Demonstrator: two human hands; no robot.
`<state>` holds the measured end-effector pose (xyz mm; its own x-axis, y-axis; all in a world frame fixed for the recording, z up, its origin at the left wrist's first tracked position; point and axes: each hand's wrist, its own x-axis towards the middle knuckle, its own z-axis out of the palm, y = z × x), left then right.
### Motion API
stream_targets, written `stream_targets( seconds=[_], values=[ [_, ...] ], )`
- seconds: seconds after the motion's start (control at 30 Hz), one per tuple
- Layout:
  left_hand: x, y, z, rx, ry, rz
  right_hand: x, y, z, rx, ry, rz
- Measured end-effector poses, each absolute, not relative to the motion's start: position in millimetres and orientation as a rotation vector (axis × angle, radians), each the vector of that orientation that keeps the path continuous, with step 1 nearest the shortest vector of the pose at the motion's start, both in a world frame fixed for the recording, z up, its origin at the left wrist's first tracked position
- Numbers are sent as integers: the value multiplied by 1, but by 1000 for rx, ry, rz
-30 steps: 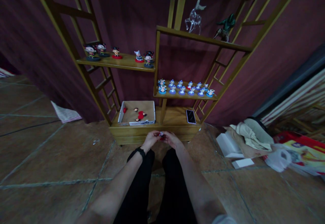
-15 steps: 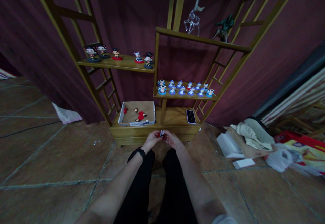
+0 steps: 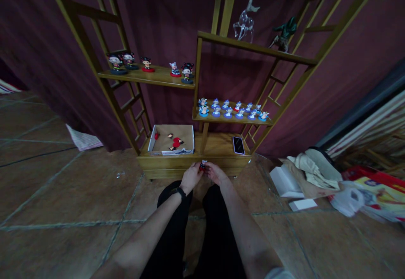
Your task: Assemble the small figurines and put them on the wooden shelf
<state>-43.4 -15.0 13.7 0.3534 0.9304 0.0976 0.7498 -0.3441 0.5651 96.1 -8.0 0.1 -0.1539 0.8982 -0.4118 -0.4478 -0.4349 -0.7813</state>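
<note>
Between my two hands, low in front of the shelf's drawer front, is a small figurine (image 3: 203, 164) with a pale head and a red base. My left hand (image 3: 191, 177) is closed around its left side, and my right hand (image 3: 215, 172) grips it from the right with the fingertips. Just beyond, a shallow cardboard box (image 3: 171, 153) holds several small red and dark figurine parts (image 3: 176, 142). Black-haired figurines (image 3: 187, 72) stand on the upper left shelf board. Two rows of blue and white figurines (image 3: 228, 112) fill the middle right board.
The wooden display shelf (image 3: 253, 52) stands against a dark red curtain. A phone (image 3: 238, 145) lies on its lowest board. Up top are a clear deer ornament (image 3: 244, 23) and a dark green statue (image 3: 284, 35). White boxes (image 3: 285, 182) and plastic bags (image 3: 349, 197) lie on the right floor.
The figurine stands more upright between my fingers, showing more of its pale head and red base. My left hand has turned slightly around it. The view has shifted a little.
</note>
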Motion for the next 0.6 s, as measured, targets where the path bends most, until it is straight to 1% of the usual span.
stream_targets(
  seconds=[0.1,0.2,0.6],
  values=[
    [-43,-21,19,2271,1544,433,96,-8,0,-1101,-620,1762],
    [-42,-25,23,2347,1575,373,97,-8,0,-1088,-618,1770],
    [-38,-29,16,2599,1540,429,101,-14,9,-1009,-604,1760]
  ],
)
